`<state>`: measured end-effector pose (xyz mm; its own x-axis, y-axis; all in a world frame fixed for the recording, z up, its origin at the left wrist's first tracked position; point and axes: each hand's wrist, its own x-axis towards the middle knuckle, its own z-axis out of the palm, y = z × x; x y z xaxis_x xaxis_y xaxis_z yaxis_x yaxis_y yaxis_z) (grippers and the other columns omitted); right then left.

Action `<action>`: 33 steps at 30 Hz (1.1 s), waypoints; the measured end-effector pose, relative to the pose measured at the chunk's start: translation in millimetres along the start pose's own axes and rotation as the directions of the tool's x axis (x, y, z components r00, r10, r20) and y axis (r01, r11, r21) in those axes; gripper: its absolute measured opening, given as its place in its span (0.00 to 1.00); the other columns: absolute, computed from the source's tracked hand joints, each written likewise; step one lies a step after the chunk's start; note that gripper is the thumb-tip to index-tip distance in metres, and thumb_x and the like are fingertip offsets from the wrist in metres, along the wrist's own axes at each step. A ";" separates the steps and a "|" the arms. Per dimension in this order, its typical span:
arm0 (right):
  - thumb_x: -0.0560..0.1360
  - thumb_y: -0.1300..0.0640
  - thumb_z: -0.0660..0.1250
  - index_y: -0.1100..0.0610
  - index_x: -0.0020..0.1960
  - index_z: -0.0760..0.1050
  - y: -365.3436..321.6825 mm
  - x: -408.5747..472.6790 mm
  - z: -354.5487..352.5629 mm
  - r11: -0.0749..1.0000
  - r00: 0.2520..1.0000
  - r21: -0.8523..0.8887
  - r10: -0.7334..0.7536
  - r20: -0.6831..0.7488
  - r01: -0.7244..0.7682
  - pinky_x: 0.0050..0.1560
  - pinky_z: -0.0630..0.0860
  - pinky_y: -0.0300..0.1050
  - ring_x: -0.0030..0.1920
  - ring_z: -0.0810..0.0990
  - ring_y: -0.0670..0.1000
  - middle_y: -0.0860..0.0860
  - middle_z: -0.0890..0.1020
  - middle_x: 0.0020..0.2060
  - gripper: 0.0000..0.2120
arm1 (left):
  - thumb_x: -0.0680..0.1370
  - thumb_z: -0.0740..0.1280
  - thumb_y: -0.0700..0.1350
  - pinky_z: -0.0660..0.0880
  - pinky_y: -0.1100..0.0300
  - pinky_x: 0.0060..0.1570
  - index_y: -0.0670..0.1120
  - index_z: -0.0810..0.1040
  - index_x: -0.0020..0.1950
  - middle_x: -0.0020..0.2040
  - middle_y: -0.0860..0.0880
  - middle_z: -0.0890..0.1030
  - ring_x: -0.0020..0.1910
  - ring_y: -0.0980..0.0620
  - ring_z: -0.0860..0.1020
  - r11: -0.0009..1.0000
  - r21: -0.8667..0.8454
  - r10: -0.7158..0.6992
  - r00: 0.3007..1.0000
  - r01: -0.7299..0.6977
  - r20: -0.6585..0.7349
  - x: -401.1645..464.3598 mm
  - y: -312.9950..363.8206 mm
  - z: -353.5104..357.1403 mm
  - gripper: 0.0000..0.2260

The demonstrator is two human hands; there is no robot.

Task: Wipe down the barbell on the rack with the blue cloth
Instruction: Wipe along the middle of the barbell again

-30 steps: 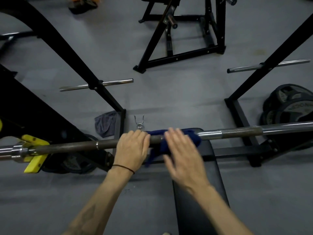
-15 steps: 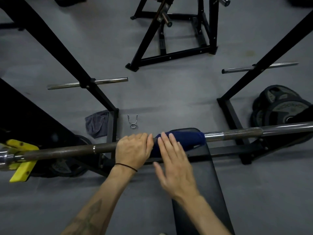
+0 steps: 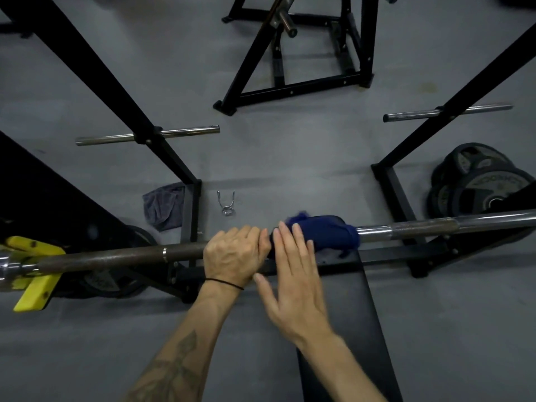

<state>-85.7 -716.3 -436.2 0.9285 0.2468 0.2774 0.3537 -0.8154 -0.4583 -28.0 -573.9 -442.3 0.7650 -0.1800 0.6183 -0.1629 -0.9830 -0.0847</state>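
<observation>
The barbell [image 3: 121, 255] lies across the rack from left to right, its left half dull brown, its right half shiny [image 3: 435, 226]. The blue cloth [image 3: 327, 232] is draped over the bar near the middle. My left hand [image 3: 235, 255] grips the bar just left of the cloth, fingers curled over the top. Beside it my right hand [image 3: 293, 274] is flat with straight fingers, the fingertips touching the cloth's left end. The bar under the cloth is hidden.
A black bench pad [image 3: 348, 329] runs under the bar toward me. A yellow rack hook [image 3: 34, 274] holds the bar at left. On the grey floor lie a grey rag [image 3: 162, 206], a spring collar [image 3: 226, 203] and stacked weight plates [image 3: 481, 184]. Black rack uprights stand on both sides.
The cloth has spread a little to the right along the bar. My right hand stays flat at its left end. The left hand keeps its grip.
</observation>
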 end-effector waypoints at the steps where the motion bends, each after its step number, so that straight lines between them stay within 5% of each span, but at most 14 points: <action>1: 0.83 0.43 0.56 0.61 0.82 0.58 5.3 0.0 -2.2 0.997 0.997 -0.035 -0.071 0.031 0.072 0.82 0.48 0.54 0.83 0.51 0.54 0.54 0.58 0.82 0.33 | 0.82 0.59 0.48 0.64 0.53 0.28 0.49 0.70 0.32 0.27 0.48 0.72 0.26 0.46 0.72 1.000 -0.001 0.003 1.000 -0.003 -0.004 -0.2 -0.4 -0.1 0.18; 4: 0.83 0.46 0.58 0.59 0.81 0.60 51.9 -0.6 -22.7 0.978 0.994 -0.176 -0.113 -0.012 0.109 0.81 0.53 0.55 0.82 0.55 0.53 0.54 0.61 0.81 0.31 | 0.82 0.59 0.48 0.65 0.53 0.28 0.49 0.68 0.32 0.27 0.48 0.71 0.26 0.46 0.71 1.000 -0.008 0.000 1.000 -0.001 -0.023 -1.3 0.3 -0.2 0.18; 7: 0.84 0.48 0.55 0.61 0.80 0.63 97.7 -8.2 -45.4 0.958 0.960 -0.212 0.142 -0.240 -0.194 0.81 0.52 0.61 0.82 0.57 0.55 0.56 0.65 0.80 0.28 | 0.81 0.60 0.48 0.64 0.53 0.28 0.50 0.68 0.31 0.27 0.49 0.70 0.26 0.46 0.71 0.999 -0.012 -0.035 0.999 0.035 -0.024 -1.3 1.7 -2.1 0.18; 11: 0.83 0.46 0.55 0.65 0.79 0.62 64.9 11.5 -15.7 0.921 0.848 0.043 0.375 -0.374 -0.388 0.81 0.48 0.64 0.82 0.53 0.58 0.58 0.63 0.80 0.31 | 0.81 0.61 0.47 0.63 0.54 0.28 0.49 0.69 0.31 0.27 0.49 0.70 0.25 0.47 0.70 0.999 -0.028 -0.045 0.998 0.044 -0.045 -0.8 3.4 0.4 0.17; 14: 0.83 0.43 0.56 0.65 0.79 0.62 23.3 11.9 14.4 0.998 0.971 -0.057 -0.045 -0.236 0.032 0.82 0.48 0.59 0.82 0.56 0.58 0.58 0.64 0.80 0.33 | 0.81 0.60 0.47 0.64 0.55 0.28 0.49 0.70 0.31 0.26 0.49 0.72 0.25 0.47 0.71 0.999 -0.012 -0.031 0.995 0.030 -0.098 -2.8 0.6 1.9 0.18; 16: 0.85 0.42 0.54 0.63 0.80 0.62 34.5 8.8 12.0 0.958 0.956 -0.157 -0.261 -0.133 0.240 0.82 0.51 0.55 0.82 0.57 0.55 0.56 0.63 0.80 0.32 | 0.81 0.59 0.46 0.64 0.56 0.28 0.48 0.72 0.30 0.26 0.49 0.74 0.24 0.47 0.72 0.999 -0.034 -0.040 0.993 0.036 -0.114 -2.4 2.8 0.3 0.18; 18: 0.85 0.44 0.54 0.62 0.79 0.64 64.8 11.3 0.9 0.946 0.946 -0.225 -0.276 -0.171 0.235 0.81 0.55 0.55 0.80 0.61 0.55 0.57 0.66 0.79 0.29 | 0.80 0.61 0.46 0.64 0.57 0.28 0.47 0.73 0.29 0.25 0.47 0.74 0.22 0.46 0.71 0.993 -0.050 -0.111 0.987 0.106 -0.117 -2.2 6.6 -0.7 0.19; 21: 0.85 0.46 0.54 0.64 0.77 0.67 109.5 7.3 -15.5 0.969 0.913 -0.247 -0.110 -0.394 0.011 0.80 0.56 0.58 0.78 0.66 0.59 0.60 0.71 0.75 0.28 | 0.79 0.61 0.46 0.66 0.56 0.28 0.44 0.75 0.27 0.23 0.45 0.74 0.21 0.43 0.71 0.975 -0.063 -0.218 0.968 0.212 -0.124 0.1 13.1 2.4 0.20; 24: 0.85 0.45 0.52 0.65 0.76 0.67 108.1 9.7 -5.3 0.983 0.825 -0.071 0.104 -0.556 -0.172 0.82 0.50 0.57 0.78 0.63 0.60 0.60 0.71 0.74 0.29 | 0.79 0.60 0.47 0.63 0.57 0.31 0.43 0.76 0.26 0.22 0.45 0.74 0.21 0.45 0.69 0.965 -0.049 -0.262 0.954 0.258 -0.147 -2.6 17.5 7.1 0.22; 26: 0.85 0.42 0.50 0.65 0.77 0.66 77.5 16.1 14.5 0.985 0.795 0.044 0.161 -0.585 -0.167 0.82 0.44 0.53 0.80 0.60 0.59 0.61 0.70 0.75 0.32 | 0.79 0.59 0.47 0.64 0.57 0.31 0.42 0.76 0.25 0.21 0.44 0.73 0.20 0.44 0.69 0.957 -0.045 -0.289 0.943 0.286 -0.164 -3.8 21.8 7.6 0.23; 30: 0.84 0.43 0.54 0.62 0.80 0.62 42.9 3.6 44.9 0.966 0.880 -0.138 -0.256 -0.401 0.218 0.82 0.50 0.56 0.82 0.57 0.55 0.56 0.65 0.79 0.31 | 0.79 0.57 0.47 0.69 0.55 0.31 0.42 0.78 0.26 0.22 0.43 0.75 0.22 0.43 0.73 0.960 -0.005 -0.275 0.943 0.279 -0.186 -3.3 26.1 8.9 0.24; 33: 0.84 0.45 0.54 0.59 0.81 0.61 85.4 -0.7 22.8 0.907 0.864 -0.283 -0.394 -0.313 0.311 0.82 0.52 0.55 0.82 0.57 0.53 0.54 0.63 0.80 0.30 | 0.80 0.58 0.47 0.69 0.54 0.33 0.44 0.76 0.28 0.25 0.44 0.76 0.24 0.43 0.72 0.968 -0.013 -0.248 0.946 0.251 -0.207 -8.8 26.2 6.0 0.22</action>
<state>-53.6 -774.1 -494.8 0.6281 0.3706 0.6842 0.5775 -0.8113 -0.0908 -35.3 -598.3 -454.6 0.6358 0.0808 0.7676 0.0263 -0.9962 0.0830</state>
